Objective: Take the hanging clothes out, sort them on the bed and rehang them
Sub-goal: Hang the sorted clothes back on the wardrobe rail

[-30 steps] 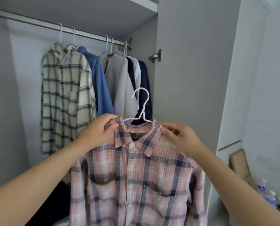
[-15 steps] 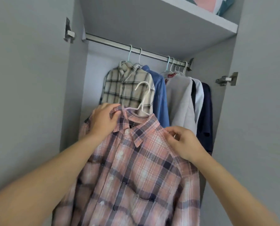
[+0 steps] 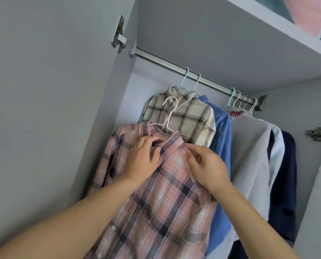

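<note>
A pink plaid shirt (image 3: pixel 167 199) on a white hanger (image 3: pixel 170 113) is held up inside the wardrobe, below the metal rail (image 3: pixel 165 62). My left hand (image 3: pixel 142 159) grips the shirt at its collar. My right hand (image 3: pixel 208 167) pinches the collar and shoulder on the right side. The hanger's hook is off the rail, in front of a cream plaid shirt (image 3: pixel 189 120). To its right hang a blue denim shirt (image 3: pixel 221 131), a grey garment (image 3: pixel 249 146), a pale shirt (image 3: pixel 276 146) and a navy one (image 3: pixel 286 174).
The wardrobe's left wall (image 3: pixel 53 109) with a metal hinge (image 3: pixel 119 37) stands close to the shirt. A shelf (image 3: pixel 249 21) runs above the rail with a pink item on top. A door hinge (image 3: pixel 317 133) sits at the right. The rail's left stretch is bare.
The pink shirt has been lifted higher and further into the wardrobe, towards the rail's left part. My left hand shifted onto the collar centre, and the view tilted upward.
</note>
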